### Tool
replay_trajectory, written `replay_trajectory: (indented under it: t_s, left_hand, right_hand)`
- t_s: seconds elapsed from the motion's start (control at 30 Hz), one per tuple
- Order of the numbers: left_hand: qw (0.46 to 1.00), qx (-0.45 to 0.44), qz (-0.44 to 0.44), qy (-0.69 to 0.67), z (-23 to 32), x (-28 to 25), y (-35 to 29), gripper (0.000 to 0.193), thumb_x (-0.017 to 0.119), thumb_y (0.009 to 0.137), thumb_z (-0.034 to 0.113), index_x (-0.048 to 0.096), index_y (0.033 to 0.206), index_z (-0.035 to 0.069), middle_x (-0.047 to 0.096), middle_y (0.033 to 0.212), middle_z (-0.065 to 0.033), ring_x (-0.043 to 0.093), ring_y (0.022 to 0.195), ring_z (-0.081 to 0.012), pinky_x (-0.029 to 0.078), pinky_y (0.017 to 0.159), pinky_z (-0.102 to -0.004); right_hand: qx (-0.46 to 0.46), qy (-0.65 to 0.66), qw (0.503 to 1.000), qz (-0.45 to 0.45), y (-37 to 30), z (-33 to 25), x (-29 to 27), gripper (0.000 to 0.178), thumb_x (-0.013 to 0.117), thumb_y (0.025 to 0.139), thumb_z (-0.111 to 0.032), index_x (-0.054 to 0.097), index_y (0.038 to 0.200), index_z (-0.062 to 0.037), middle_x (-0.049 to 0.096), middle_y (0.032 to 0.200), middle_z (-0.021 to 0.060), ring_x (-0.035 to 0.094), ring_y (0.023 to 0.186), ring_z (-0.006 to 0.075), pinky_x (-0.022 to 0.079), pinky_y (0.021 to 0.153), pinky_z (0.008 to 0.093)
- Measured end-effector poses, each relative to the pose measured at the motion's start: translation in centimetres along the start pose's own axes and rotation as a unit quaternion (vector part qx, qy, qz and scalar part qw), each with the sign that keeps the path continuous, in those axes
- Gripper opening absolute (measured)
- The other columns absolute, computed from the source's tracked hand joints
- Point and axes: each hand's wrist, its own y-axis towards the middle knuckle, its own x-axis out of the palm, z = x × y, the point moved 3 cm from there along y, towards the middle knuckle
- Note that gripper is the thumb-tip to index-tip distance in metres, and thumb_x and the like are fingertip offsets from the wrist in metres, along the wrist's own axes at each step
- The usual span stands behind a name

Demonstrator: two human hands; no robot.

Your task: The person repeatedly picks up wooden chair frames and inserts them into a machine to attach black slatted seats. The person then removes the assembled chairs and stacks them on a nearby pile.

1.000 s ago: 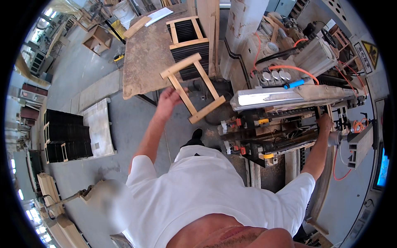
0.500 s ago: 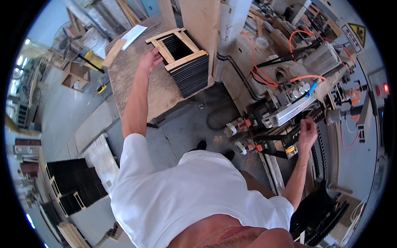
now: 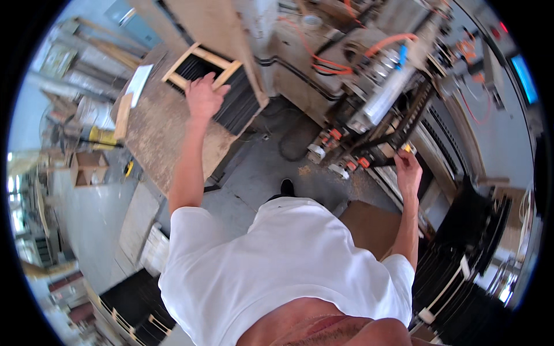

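On the table stands a tall stack of black frames [image 3: 240,111], its upper layer edged with light wooden strips around a dark opening. My left hand [image 3: 205,98] lies over the near side of the top wooden frame [image 3: 228,75], its fingers curled around a strip. Motion blurs this hand a little. Off to the right, my right hand [image 3: 408,172] is closed, fingertips together, at the near edge of a black frame [image 3: 375,157] on the machine [image 3: 378,106]. What sits between those fingertips is hidden.
The worn wooden table [image 3: 156,135] holds a white strip [image 3: 139,83] and a wooden board [image 3: 123,115]. Orange hoses [image 3: 392,41] run over the machine. Stacked black frames [image 3: 461,225] stand at lower right, beside a brown board [image 3: 369,228]. More black pieces [image 3: 138,300] are at lower left.
My left hand has moved from the stack's left side onto its top frame. My right hand has come nearer to me along the machine's edge. The view has turned to the right.
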Motion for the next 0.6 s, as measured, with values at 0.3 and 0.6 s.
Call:
replay_trajectory:
  t_s: [0.3,0.6]
  left_hand:
    - [0.999,-0.012,-0.030,0.007,0.0,2.8,0.6,0.056,0.073,0.079,0.032,0.058,0.124,0.003,0.067,0.107,-0.0219,0.064,0.100,-0.0387,0.050,0.088,-0.0452]
    - [0.917,-0.046,0.066,-0.391,17.8,4.0,-11.8,0.024,0.063,0.090,0.016,0.066,0.106,-0.002,0.067,0.106,-0.0155,0.064,0.098,-0.0278,0.050,0.088,-0.0369]
  right_hand:
    - [-0.080,-0.141,0.984,0.079,-6.9,-3.2,-11.9,0.014,0.070,0.082,-0.005,0.065,0.095,-0.0017,0.068,0.103,0.0126,0.067,0.093,0.0295,0.052,0.080,0.0328]
    - [0.087,-0.441,0.865,0.222,-20.5,-7.3,-28.2,0.029,0.070,0.085,-0.018,0.060,0.108,-0.0035,0.059,0.124,0.0144,0.055,0.116,0.0338,0.044,0.096,0.0410]
